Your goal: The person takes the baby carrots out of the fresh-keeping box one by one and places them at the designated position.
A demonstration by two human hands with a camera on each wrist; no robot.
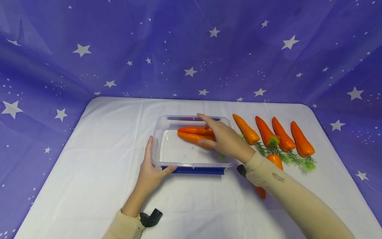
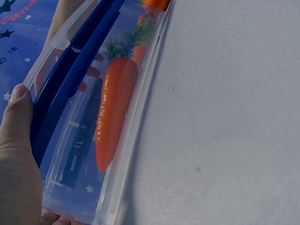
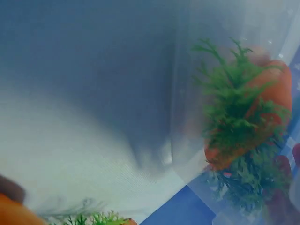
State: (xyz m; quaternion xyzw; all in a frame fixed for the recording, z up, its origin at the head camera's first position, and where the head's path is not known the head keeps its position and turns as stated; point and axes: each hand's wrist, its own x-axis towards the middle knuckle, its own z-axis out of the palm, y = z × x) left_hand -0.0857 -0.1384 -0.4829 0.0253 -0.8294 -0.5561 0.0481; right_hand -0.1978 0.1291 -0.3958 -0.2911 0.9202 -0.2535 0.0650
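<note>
A clear plastic container [image 1: 192,165] with blue side latches [image 1: 194,170] sits on the table. At its front left corner, my left hand [image 1: 150,176] grips it, the thumb over the front rim and the fingers along the left wall. Two orange carrots [image 1: 191,136] lie side by side inside, tips to the left; one carrot [image 2: 116,112] shows through the wall in the left wrist view. My right hand [image 1: 225,137] reaches into the container and pinches the nearer carrot, its thumb on the front. Green leaves [image 3: 234,103] blur through the plastic in the right wrist view.
Several more carrots with leafy tops lie on the right, among them an orange carrot [image 1: 246,129] and a redder carrot [image 1: 302,139]. Another carrot [image 1: 275,161] is partly under my right sleeve. A white cloth [image 1: 74,166] covers the table; a purple starry curtain [image 1: 167,49] stands behind.
</note>
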